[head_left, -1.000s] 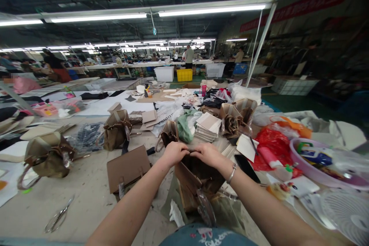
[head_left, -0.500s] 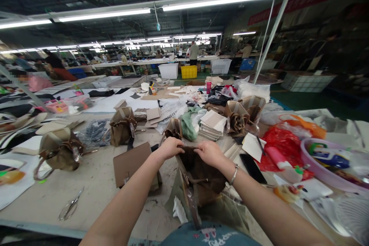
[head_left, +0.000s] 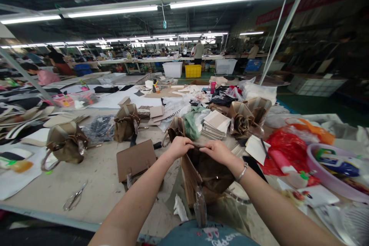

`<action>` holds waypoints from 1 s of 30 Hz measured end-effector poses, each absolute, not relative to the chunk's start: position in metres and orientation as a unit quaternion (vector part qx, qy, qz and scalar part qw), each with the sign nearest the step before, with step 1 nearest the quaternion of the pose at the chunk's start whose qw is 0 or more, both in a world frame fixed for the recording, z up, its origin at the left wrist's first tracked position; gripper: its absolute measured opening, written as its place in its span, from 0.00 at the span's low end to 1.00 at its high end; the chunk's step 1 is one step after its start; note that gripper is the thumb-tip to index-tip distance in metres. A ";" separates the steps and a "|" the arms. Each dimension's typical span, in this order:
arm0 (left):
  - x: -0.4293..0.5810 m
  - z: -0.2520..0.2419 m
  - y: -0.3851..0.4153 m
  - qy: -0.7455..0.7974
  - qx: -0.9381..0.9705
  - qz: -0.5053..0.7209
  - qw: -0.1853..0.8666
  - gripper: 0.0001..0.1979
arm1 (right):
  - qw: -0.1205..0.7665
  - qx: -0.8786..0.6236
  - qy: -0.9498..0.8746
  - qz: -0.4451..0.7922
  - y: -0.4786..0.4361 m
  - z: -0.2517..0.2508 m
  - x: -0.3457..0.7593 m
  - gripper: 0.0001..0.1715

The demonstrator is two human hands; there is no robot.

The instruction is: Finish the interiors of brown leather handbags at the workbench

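Observation:
A brown handbag (head_left: 211, 175) stands right in front of me, its mouth open toward me. Along its far top edge, my left hand (head_left: 181, 148) pinches the rim at the left. My right hand (head_left: 216, 151) pinches the same rim a short way to the right, fingers closed. Clear wrap (head_left: 200, 200) hangs around a strap on the bag's near side. To the left lies another brown bag (head_left: 136, 160) with its flap closed, partly behind my left forearm. Just beyond my left hand is a smaller-looking open bag (head_left: 176, 127).
Scissors (head_left: 75, 196) lie at the left front of the table. More brown bags (head_left: 67, 142) stand about. Stacked panels (head_left: 215, 123), a red plastic bag (head_left: 288, 146), a black phone (head_left: 253, 167) and a lilac basin (head_left: 314, 161) are around the right side.
The whole view has shifted, so things sit slightly farther right. Both hands stay pinched on the bag's rim, with little change in their grip.

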State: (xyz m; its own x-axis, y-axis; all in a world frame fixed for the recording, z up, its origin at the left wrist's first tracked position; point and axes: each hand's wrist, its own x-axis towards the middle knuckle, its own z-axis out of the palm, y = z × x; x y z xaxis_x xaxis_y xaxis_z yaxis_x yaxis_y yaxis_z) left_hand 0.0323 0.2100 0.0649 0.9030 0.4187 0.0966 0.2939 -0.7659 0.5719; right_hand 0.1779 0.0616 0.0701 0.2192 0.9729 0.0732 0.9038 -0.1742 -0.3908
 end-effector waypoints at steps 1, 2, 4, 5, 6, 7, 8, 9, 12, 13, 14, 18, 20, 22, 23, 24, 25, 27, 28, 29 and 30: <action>0.033 0.065 0.210 0.193 0.934 0.110 0.280 0.09 | 0.194 -0.747 -0.626 0.114 0.061 0.071 0.179 0.20; 0.034 0.065 0.210 0.193 0.934 0.111 0.280 0.09 | 0.207 -0.735 -0.634 0.125 0.060 0.073 0.179 0.23; 0.034 0.064 0.211 0.196 0.930 0.112 0.289 0.09 | 0.218 -0.725 -0.642 0.119 0.061 0.075 0.179 0.30; 0.033 0.064 0.211 0.200 0.927 0.110 0.297 0.09 | 0.214 -0.726 -0.645 0.107 0.063 0.076 0.177 0.30; 0.032 0.063 0.211 0.208 0.923 0.108 0.305 0.10 | 0.204 -0.727 -0.649 0.095 0.065 0.077 0.176 0.26; 0.030 0.063 0.210 0.215 0.919 0.104 0.313 0.12 | 0.190 -0.728 -0.653 0.085 0.068 0.077 0.175 0.21; 0.027 0.062 0.208 0.221 0.915 0.097 0.322 0.16 | 0.176 -0.732 -0.654 0.075 0.071 0.077 0.173 0.18; 0.023 0.063 0.205 0.229 0.911 0.091 0.331 0.22 | 0.162 -0.737 -0.653 0.064 0.073 0.077 0.173 0.16; 0.012 0.065 0.195 0.272 0.896 0.084 0.341 0.35 | 0.139 -0.754 -0.641 0.032 0.079 0.074 0.174 0.15; 0.009 0.067 0.192 0.280 0.895 0.087 0.336 0.33 | 0.138 -0.757 -0.639 0.024 0.081 0.073 0.175 0.15; 0.007 0.069 0.191 0.277 0.898 0.089 0.330 0.29 | 0.138 -0.755 -0.640 0.020 0.081 0.071 0.176 0.15; 0.001 0.080 0.195 0.205 0.900 0.042 0.382 0.22 | 0.138 -0.742 -0.655 0.025 0.082 0.070 0.179 0.14; 0.001 0.082 0.199 0.199 0.893 0.014 0.403 0.21 | 0.133 -0.736 -0.663 0.026 0.081 0.070 0.179 0.14; 0.003 0.082 0.199 0.216 0.907 0.018 0.361 0.18 | 0.134 -0.734 -0.665 0.022 0.080 0.071 0.179 0.14; 0.005 0.080 0.197 0.231 0.915 0.031 0.330 0.18 | 0.136 -0.736 -0.663 0.021 0.079 0.071 0.178 0.14; 0.007 0.078 0.195 0.246 0.919 0.052 0.304 0.20 | 0.138 -0.737 -0.661 0.022 0.078 0.071 0.178 0.14; 0.009 0.077 0.192 0.257 0.919 0.078 0.287 0.23 | 0.140 -0.740 -0.658 0.022 0.078 0.071 0.178 0.14; 0.014 0.073 0.185 0.261 0.917 0.142 0.267 0.27 | 0.145 -0.744 -0.652 0.025 0.076 0.070 0.178 0.13; 0.016 0.072 0.182 0.250 0.918 0.172 0.254 0.27 | 0.149 -0.746 -0.649 0.027 0.075 0.070 0.179 0.12; 0.018 0.072 0.179 0.233 0.923 0.195 0.237 0.24 | 0.153 -0.748 -0.645 0.030 0.074 0.069 0.179 0.12; 0.020 0.071 0.176 0.215 0.930 0.207 0.216 0.21 | 0.157 -0.750 -0.642 0.032 0.073 0.068 0.180 0.12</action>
State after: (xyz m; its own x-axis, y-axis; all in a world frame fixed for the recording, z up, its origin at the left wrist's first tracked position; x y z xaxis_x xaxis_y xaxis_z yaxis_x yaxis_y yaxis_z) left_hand 0.0199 0.1764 0.0714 0.8221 0.4884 0.2926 0.3096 -0.8148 0.4902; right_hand 0.1797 0.0731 0.0682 0.1748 0.9726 0.1532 0.9524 -0.1276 -0.2768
